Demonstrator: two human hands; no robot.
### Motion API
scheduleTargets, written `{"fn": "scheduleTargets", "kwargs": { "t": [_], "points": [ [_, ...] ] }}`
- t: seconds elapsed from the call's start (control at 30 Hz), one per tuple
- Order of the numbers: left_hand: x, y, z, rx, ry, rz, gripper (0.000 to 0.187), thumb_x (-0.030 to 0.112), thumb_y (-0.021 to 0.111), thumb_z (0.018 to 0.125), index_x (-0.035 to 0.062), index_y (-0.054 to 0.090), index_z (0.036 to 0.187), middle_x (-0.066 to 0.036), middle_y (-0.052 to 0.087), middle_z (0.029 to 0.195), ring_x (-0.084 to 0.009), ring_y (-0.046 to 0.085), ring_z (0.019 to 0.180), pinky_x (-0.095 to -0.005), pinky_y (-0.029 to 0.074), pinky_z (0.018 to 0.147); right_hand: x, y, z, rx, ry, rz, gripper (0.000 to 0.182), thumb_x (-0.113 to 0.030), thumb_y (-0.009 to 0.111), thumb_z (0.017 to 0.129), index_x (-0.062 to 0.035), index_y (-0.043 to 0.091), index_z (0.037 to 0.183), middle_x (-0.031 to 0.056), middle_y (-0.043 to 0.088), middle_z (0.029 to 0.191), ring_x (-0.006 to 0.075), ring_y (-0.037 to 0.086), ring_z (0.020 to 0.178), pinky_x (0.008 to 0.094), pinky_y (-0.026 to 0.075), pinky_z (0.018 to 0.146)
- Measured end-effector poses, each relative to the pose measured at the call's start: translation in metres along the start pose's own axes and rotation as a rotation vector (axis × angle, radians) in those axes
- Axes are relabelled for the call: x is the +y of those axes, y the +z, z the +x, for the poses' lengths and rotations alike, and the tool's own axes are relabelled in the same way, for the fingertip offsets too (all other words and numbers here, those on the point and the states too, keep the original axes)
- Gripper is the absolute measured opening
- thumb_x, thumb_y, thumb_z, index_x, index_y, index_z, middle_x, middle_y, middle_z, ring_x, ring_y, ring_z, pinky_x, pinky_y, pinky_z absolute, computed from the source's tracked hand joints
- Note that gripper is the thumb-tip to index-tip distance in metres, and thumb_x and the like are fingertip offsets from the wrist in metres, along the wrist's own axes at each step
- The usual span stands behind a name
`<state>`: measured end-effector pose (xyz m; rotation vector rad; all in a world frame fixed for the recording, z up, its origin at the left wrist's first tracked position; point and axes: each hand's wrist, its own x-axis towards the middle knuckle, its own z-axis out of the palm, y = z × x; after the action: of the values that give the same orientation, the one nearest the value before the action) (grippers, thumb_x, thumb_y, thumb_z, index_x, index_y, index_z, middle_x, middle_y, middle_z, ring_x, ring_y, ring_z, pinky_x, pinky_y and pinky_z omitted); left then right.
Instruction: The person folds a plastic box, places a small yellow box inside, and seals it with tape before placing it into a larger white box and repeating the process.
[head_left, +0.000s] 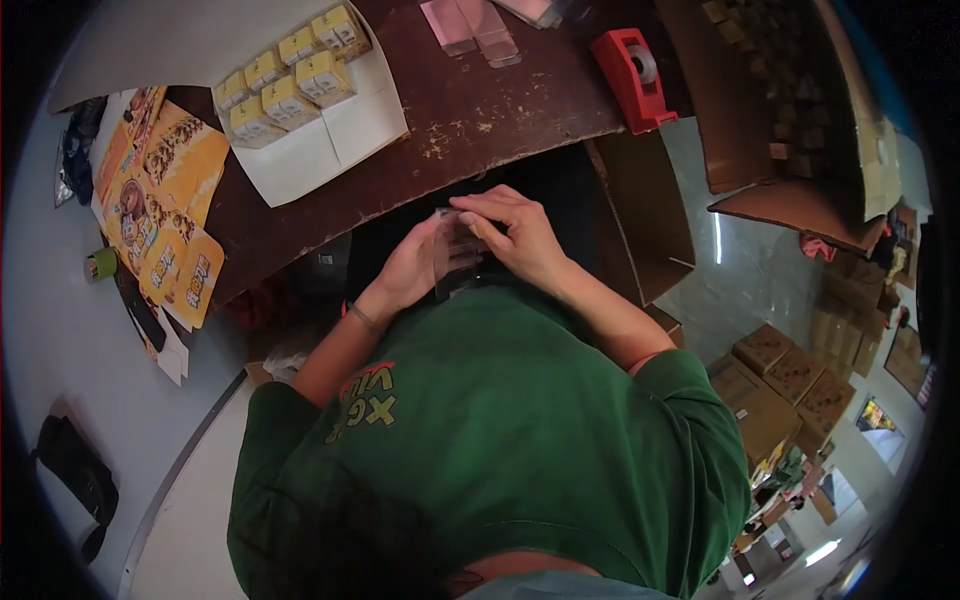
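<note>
In front of my green shirt, my left hand (412,262) is closed round a clear plastic box (458,250), holding it from the left side. My right hand (512,232) is at the box's top edge, with its thumb and fingers pinched together there. The box looks transparent, and what is inside it, if anything, cannot be made out. Several small yellow boxes (284,98) stand in two rows on a white card sheet (350,140) on the dark table (470,110), beyond my hands to the left.
A red tape dispenser (632,80) stands at the table's right edge. Pink flat pieces (475,30) lie at the back. Orange printed cardboard (165,200) is on the left. An open carton (790,120) of small boxes and stacked cartons (785,380) are on the right.
</note>
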<state>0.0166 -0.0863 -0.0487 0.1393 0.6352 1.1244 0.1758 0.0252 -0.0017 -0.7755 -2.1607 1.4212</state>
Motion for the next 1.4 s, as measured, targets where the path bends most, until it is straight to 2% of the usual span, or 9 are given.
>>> {"fn": "scheduleTargets", "kwargs": {
  "t": [0.07, 0.1, 0.2, 0.47, 0.7, 1.0, 1.13, 1.23, 1.4],
  "points": [
    [-0.007, -0.01, -0.007, -0.178, 0.094, 0.06, 0.061, 0.035, 0.057, 0.097, 0.0067, 0.034, 0.145, -0.011, 0.047, 0.138, -0.026, 0.052, 0.125, -0.0407, 0.042, 0.105, 0.0, -0.007, 0.001, -0.03, 0.024, 0.007, 0.024, -0.015, 0.067, 0.089, -0.0035, 0.071, 0.11, 0.0135, 0.071, 0.102, 0.0296, 0.062, 0.096, 0.0377, 0.052, 0.084],
    [-0.007, -0.014, -0.01, -0.187, 0.102, 0.283, 0.081, 0.029, 0.07, 0.091, 0.0073, 0.02, 0.151, -0.011, 0.04, 0.143, -0.0258, 0.049, 0.128, -0.0393, 0.04, 0.107, 0.006, -0.003, 0.0, -0.046, -0.13, -0.09, 0.023, -0.016, 0.069, 0.088, -0.005, 0.072, 0.107, 0.0122, 0.071, 0.102, 0.0289, 0.063, 0.094, 0.0384, 0.051, 0.085],
    [-0.014, -0.013, -0.006, -0.042, 0.227, 0.465, 0.09, 0.019, 0.079, 0.084, 0.0071, 0.021, 0.151, -0.011, 0.042, 0.14, -0.0234, 0.047, 0.128, -0.0385, 0.04, 0.107, 0.011, 0.0, -0.012, -0.063, -0.194, -0.114, 0.022, -0.017, 0.07, 0.086, -0.0066, 0.073, 0.105, 0.0105, 0.071, 0.101, 0.0283, 0.064, 0.093, 0.0389, 0.05, 0.086],
    [-0.007, 0.006, 0.008, 0.139, 0.308, 0.591, 0.096, 0.013, 0.083, 0.079, 0.0066, 0.02, 0.152, -0.012, 0.052, 0.128, -0.0191, 0.053, 0.119, -0.0336, 0.044, 0.102, 0.021, -0.006, -0.004, -0.014, -0.029, 0.02, 0.02, -0.013, 0.07, 0.086, -0.0054, 0.074, 0.105, 0.0076, 0.071, 0.11, 0.0255, 0.063, 0.099, 0.0391, 0.049, 0.092],
    [0.014, 0.008, 0.015, 0.139, 0.194, 0.584, 0.094, 0.024, 0.08, 0.084, 0.0062, 0.019, 0.153, -0.011, 0.055, 0.125, -0.0169, 0.055, 0.113, -0.0323, 0.044, 0.1, 0.015, -0.025, 0.001, -0.072, -0.358, -0.314, 0.033, -0.013, 0.073, 0.083, -0.0068, 0.07, 0.115, 0.0074, 0.068, 0.11, 0.0282, 0.06, 0.103, 0.0405, 0.045, 0.094],
    [0.04, 0.031, 0.022, 0.08, 0.213, 0.652, 0.093, 0.027, 0.081, 0.082, 0.0055, 0.023, 0.152, -0.011, 0.052, 0.128, -0.0172, 0.052, 0.116, -0.0321, 0.043, 0.1, 0.009, -0.027, 0.005, 0.018, -0.148, 0.051, 0.029, -0.009, 0.076, 0.079, -0.0059, 0.073, 0.108, 0.0098, 0.067, 0.109, 0.0263, 0.06, 0.1, 0.0385, 0.048, 0.091],
    [0.038, 0.032, 0.028, 0.113, 0.238, 0.858, 0.1, 0.038, 0.082, 0.079, 0.0065, 0.023, 0.153, -0.011, 0.05, 0.132, -0.0193, 0.051, 0.121, -0.0327, 0.042, 0.102, 0.008, -0.032, 0.009, 0.093, 0.318, 0.566, 0.023, -0.005, 0.075, 0.08, -0.007, 0.076, 0.104, 0.0062, 0.068, 0.109, 0.0199, 0.06, 0.096, 0.0343, 0.049, 0.088],
    [0.037, 0.033, 0.029, 0.167, 0.358, 0.931, 0.094, 0.025, 0.083, 0.079, 0.0096, 0.025, 0.152, -0.011, 0.059, 0.118, -0.0188, 0.057, 0.11, -0.033, 0.046, 0.097, 0.015, -0.028, 0.014, 0.107, 0.059, 0.277, 0.022, -0.005, 0.074, 0.08, -0.0062, 0.076, 0.102, 0.0062, 0.069, 0.107, 0.0204, 0.06, 0.095, 0.0336, 0.049, 0.087],
    [0.045, 0.033, 0.025, 0.145, 0.286, 0.784, 0.092, 0.032, 0.081, 0.082, 0.0067, 0.025, 0.151, -0.01, 0.058, 0.121, -0.0186, 0.056, 0.113, -0.0326, 0.044, 0.1, 0.012, -0.028, 0.013, 0.041, -0.148, 0.165, 0.02, -0.01, 0.072, 0.083, -0.0066, 0.074, 0.102, 0.0072, 0.069, 0.111, 0.0224, 0.059, 0.097, 0.0361, 0.044, 0.093]
  ]
}}
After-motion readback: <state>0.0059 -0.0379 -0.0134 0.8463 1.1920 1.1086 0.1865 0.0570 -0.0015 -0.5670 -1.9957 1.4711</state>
